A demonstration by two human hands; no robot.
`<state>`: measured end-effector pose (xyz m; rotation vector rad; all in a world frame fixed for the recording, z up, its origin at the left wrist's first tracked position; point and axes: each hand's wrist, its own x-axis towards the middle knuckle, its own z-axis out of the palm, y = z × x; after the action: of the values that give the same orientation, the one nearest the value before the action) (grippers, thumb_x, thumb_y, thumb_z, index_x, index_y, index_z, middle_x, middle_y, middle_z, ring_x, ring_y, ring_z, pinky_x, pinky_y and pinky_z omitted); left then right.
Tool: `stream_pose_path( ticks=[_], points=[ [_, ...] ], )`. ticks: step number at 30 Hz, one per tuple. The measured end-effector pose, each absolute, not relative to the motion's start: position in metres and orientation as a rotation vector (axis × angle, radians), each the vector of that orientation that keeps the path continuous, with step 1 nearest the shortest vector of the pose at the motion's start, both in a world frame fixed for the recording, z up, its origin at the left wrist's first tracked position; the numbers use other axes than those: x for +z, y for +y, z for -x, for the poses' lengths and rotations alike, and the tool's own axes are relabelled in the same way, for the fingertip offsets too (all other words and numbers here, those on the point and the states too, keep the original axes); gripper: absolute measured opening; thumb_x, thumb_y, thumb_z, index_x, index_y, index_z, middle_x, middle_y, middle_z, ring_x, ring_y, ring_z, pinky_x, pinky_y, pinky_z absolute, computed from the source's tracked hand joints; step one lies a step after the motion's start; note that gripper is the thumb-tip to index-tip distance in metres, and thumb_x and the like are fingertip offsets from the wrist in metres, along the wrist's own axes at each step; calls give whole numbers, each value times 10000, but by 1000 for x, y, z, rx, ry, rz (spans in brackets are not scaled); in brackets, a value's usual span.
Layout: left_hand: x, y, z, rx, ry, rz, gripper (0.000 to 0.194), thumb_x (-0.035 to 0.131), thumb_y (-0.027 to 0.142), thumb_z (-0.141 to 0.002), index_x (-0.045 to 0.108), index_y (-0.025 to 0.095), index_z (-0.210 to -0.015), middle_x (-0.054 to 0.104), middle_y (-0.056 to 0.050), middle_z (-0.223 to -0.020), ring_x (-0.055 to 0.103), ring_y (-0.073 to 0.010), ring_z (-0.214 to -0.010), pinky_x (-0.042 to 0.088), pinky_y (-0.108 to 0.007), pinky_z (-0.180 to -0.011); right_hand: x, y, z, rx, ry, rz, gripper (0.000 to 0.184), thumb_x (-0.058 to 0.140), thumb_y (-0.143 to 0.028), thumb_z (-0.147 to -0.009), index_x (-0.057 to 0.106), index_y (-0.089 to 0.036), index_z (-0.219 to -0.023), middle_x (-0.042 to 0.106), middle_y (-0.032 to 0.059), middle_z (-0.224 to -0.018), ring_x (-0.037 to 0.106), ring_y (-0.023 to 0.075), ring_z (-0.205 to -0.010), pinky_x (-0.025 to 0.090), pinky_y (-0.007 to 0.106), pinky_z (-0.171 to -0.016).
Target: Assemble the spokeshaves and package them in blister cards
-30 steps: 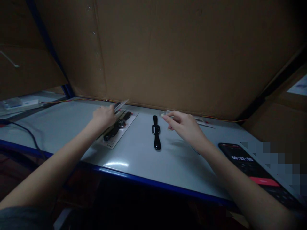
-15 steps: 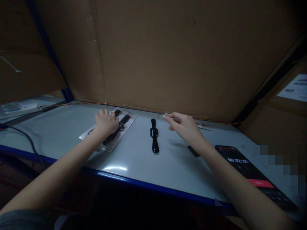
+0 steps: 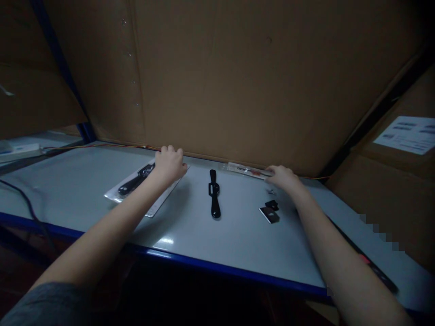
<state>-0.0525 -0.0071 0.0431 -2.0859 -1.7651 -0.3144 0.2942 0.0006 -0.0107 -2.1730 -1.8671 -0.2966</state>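
Observation:
A black spokeshave body (image 3: 214, 194) lies on the table between my hands, touched by neither. To its left, carded clear packs (image 3: 110, 192) overlap, and a black spokeshave (image 3: 134, 180) shows through the plastic. My left hand (image 3: 170, 163) is closed over the far right end of the packs, with its fingertips hidden; my forearm covers part of them. At the back right, my right hand (image 3: 283, 176) pinches the right end of a long slim clear packet (image 3: 243, 170) with a reddish item inside. Nearer me lie a flat dark blade (image 3: 269, 215), a small black piece (image 3: 272, 204) and tiny metal parts (image 3: 271, 191).
A phone (image 3: 370, 267) lies at the right, partly behind my right forearm. Cardboard walls (image 3: 217, 90) close off the back and right. Thin coloured wires (image 3: 102, 146) run along the back edge. A dark cable (image 3: 27, 203) crosses the left side; a blue rail (image 3: 217, 265) edges the front.
My right hand has moved right, from the slim packet's left end to its right end, uncovering the small parts. My left hand has shifted right and away over the packs.

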Motion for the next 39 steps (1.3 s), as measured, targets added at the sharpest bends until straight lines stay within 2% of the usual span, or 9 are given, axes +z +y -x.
stream_pose_path(
  ticks=[3, 9, 14, 18, 23, 26, 30, 33, 39],
  points=[
    [43, -4, 32, -326, -1649, 2255, 374, 428, 356, -797, 567, 116, -1048, 591, -170, -1047, 531, -307, -1014, 416, -383, -815, -24, 8, -285, -304, -1860, 2203, 552, 543, -310, -708, 537, -180, -1245, 562, 186, -1180, 504, 357, -1068, 408, 474, -802],
    [27, 4, 16, -482, -1497, 2475, 291, 438, 332, -806, 589, 157, -983, 646, -104, -971, 598, -233, -922, 429, -301, -759, -44, 23, -269, -289, -2032, 2040, 686, 471, -490, -773, 308, -256, -1397, 391, 110, -1401, 331, 320, -1257, 252, 525, -958],
    [9, 7, 23, -567, -1491, 2606, 282, 446, 336, -817, 601, 168, -982, 663, -86, -927, 611, -210, -879, 423, -288, -749, -50, 26, -271, -338, -2066, 1968, 600, 413, -525, -810, 401, -244, -1340, 522, 109, -1269, 390, 293, -1192, 180, 525, -970],
    [-2, 7, 21, -642, -1454, 2720, 273, 451, 335, -813, 620, 158, -933, 665, -91, -866, 611, -199, -786, 423, -280, -682, -51, 26, -272, -384, -2107, 1924, 489, 435, -551, -796, 583, -273, -1170, 547, 103, -1162, 428, 288, -1128, 234, 482, -950],
    [-8, -5, 9, -677, -1433, 2853, 428, 454, 511, -809, 633, 133, -902, 644, -107, -851, 595, -195, -767, 428, -276, -676, -56, 29, -258, -300, -2039, 1910, 690, 427, -611, -776, 367, -249, -1361, 413, 120, -1352, 364, 307, -1225, 254, 487, -969],
    [-8, -11, 4, -642, -1413, 2851, 459, 489, 537, -782, 624, 126, -936, 632, -110, -865, 590, -197, -769, 431, -281, -687, -50, 28, -253, -270, -2084, 1890, 643, 442, -570, -792, 363, -272, -1357, 390, 102, -1390, 338, 300, -1258, 225, 505, -991],
    [-10, -8, 7, -654, -1410, 2828, 421, 458, 501, -814, 603, 135, -964, 637, -100, -858, 588, -197, -783, 429, -284, -710, -20, 15, -265, -161, -2097, 1845, 527, 528, -497, -754, 526, -228, -1207, 528, 121, -1231, 469, 283, -1128, 350, 429, -910],
    [-14, -4, 7, -625, -1521, 2790, 488, 459, 567, -789, 610, 122, -918, 628, -123, -889, 586, -221, -815, 436, -299, -714, 5, -2, -282, 142, -2141, 1900, 374, 582, -469, -695, 624, -174, -921, 626, 103, -954, 575, 225, -885, 441, 322, -723],
    [-17, 2, -4, -503, -1620, 2759, 580, 503, 681, -685, 632, 122, -766, 619, -160, -843, 577, -288, -855, 437, -327, -690, 22, -31, -291, 885, -2195, 2197, 453, 742, -511, -439, 614, -189, -732, 624, 29, -688, 552, 154, -579, 417, 270, -490]
  ],
)
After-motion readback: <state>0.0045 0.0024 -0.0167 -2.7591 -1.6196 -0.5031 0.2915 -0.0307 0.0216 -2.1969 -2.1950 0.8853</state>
